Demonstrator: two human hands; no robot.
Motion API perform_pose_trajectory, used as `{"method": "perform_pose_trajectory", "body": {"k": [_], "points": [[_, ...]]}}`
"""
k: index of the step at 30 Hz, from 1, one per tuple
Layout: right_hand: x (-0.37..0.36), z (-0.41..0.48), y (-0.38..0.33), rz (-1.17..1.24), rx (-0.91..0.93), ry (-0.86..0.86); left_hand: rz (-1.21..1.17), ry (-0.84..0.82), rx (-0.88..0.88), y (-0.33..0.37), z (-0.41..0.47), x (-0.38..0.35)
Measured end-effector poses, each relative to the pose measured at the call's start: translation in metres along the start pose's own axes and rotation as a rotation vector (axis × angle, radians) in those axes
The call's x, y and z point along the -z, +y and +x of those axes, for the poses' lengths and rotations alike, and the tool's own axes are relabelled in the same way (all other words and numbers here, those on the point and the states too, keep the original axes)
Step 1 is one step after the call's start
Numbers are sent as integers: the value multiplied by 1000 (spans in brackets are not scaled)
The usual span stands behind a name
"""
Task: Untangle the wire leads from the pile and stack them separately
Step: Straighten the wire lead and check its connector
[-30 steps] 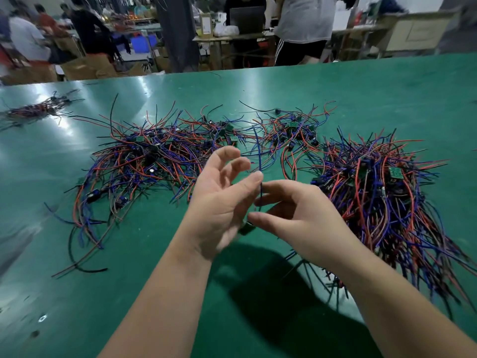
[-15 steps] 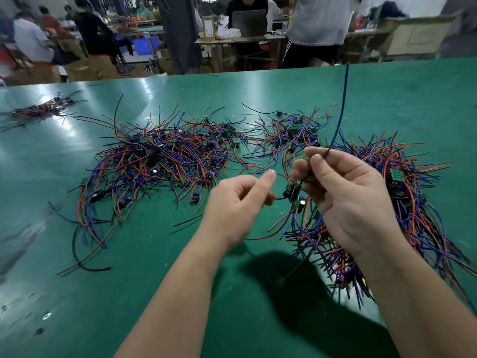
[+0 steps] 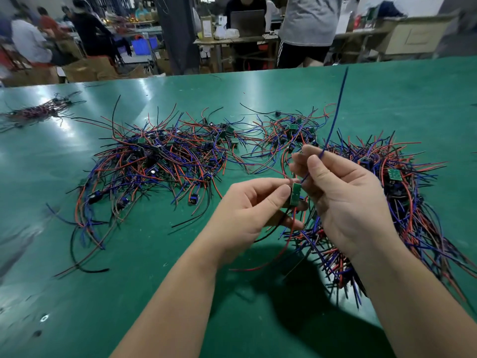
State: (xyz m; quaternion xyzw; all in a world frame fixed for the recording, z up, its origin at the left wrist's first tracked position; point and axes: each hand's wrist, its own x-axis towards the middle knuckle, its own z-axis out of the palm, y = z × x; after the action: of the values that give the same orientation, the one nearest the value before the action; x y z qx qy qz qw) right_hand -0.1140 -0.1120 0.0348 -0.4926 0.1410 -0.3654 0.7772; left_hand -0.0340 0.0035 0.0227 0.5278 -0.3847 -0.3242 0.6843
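Observation:
A wide tangle of red, blue and black wire leads [image 3: 160, 161] with small green circuit boards lies across the green table [image 3: 129, 293]. A denser heap of leads [image 3: 413, 192] sits to the right, partly under my right arm. My left hand [image 3: 247, 213] pinches a small green board [image 3: 295, 193] whose red and black leads hang below it. My right hand [image 3: 343, 200] pinches that board's blue lead [image 3: 335, 112], which stands up and away from me. Both hands hover above the table between the two heaps.
A small separate bundle of leads [image 3: 38, 111] lies at the far left of the table. Beyond the table's far edge stand people, desks and cardboard boxes. Bare green surface lies in front of my arms.
My right hand has pulled a blue lead up out of the heap and holds it upright. My left hand has moved in and taken the green board at its lower end.

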Motion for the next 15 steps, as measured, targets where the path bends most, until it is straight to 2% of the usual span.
{"method": "perform_pose_trajectory", "body": {"k": [2,4,6,8,11,15], "points": [[3,2,4,-186,29,70,-85,40,68,-1,0,-1],[3,3,6,-305,-1,78,-65,118,66,-2,2,0],[2,1,8,-354,-66,11,67,213,28,-5,4,4],[2,-2,10,-453,-113,-121,326,285,-31,-10,4,9],[4,-3,12,-619,-74,-193,658,325,-116,-14,4,14],[5,-4,8,-594,-19,-178,646,306,-117,-14,3,11]]}}
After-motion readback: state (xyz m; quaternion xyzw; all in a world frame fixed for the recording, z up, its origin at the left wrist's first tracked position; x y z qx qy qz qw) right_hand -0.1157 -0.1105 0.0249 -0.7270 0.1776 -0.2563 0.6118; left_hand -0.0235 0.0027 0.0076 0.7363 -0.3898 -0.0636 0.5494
